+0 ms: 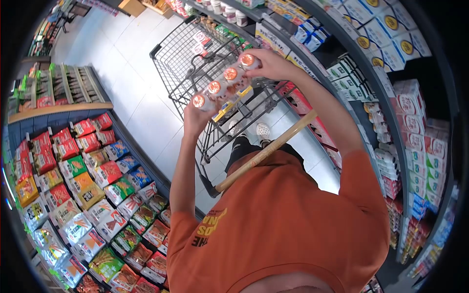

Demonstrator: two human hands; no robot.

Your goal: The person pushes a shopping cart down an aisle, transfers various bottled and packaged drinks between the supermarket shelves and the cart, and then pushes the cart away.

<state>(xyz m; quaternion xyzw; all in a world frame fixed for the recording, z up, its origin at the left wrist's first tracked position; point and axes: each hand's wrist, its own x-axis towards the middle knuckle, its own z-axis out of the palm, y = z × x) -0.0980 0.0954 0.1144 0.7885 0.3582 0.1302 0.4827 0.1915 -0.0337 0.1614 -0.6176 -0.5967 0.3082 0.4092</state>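
A row of several small bottles with orange caps [215, 88], seemingly joined as one pack, is held up over the shopping cart [178, 46]. My left hand [195, 119] is closed around the near-left end of the row. Gripping the far-right end is my right hand [271, 64], its fingers wrapped on the last bottle. Below the bottles, a yellow and blue package [223, 111] shows partly through the cart's wire. The wooden cart handle [268, 151] crosses in front of my body, with neither hand on it.
On the left, a slanted display holds bagged snacks [88, 194]. To the right, shelves carry white cartons [359, 29] and packs of drinks [410, 115]. Pale floor tiles [132, 73] run along the aisle beside the cart. Red boxes [305, 107] stand low at the right.
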